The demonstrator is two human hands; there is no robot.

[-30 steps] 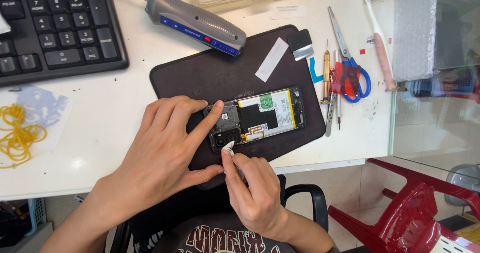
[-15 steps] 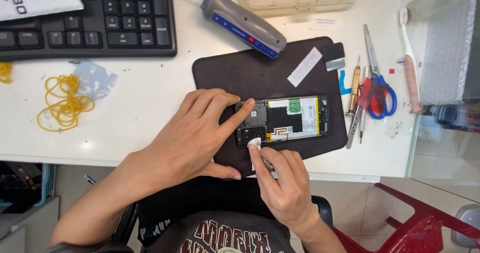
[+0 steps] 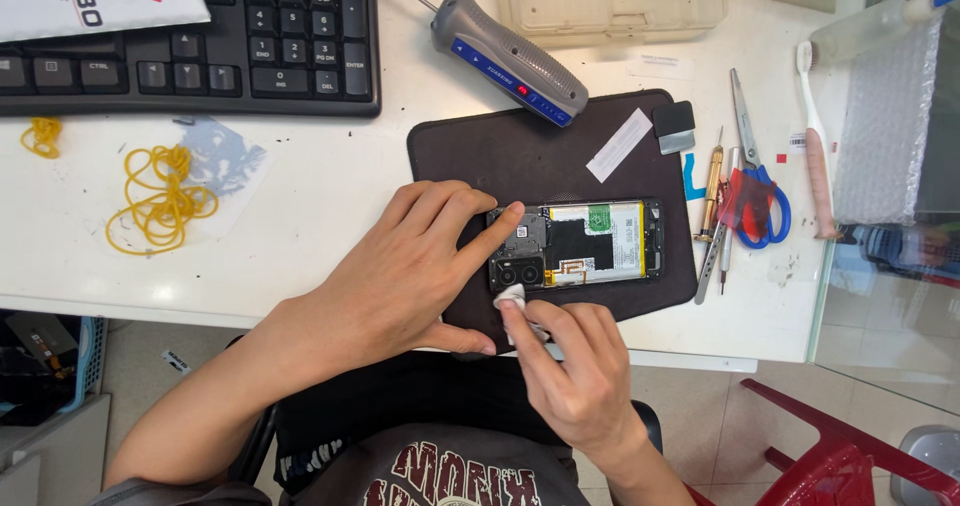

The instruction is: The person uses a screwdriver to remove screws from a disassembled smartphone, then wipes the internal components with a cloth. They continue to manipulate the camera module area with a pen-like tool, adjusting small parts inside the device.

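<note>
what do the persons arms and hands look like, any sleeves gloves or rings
Both arms are bare along all that shows, with no sleeves in view. The left hand and right hand wear no gloves, and no rings, watch or bracelet can be seen on the fingers or wrists. The fingernails look short and unpainted. The person wears a dark top with a red and white print on the chest.

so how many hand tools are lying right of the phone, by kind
scissors: 1
toothbrush: 1
slim screwdrivers or picks: about 3, tightly bunched
total: about 5
</note>
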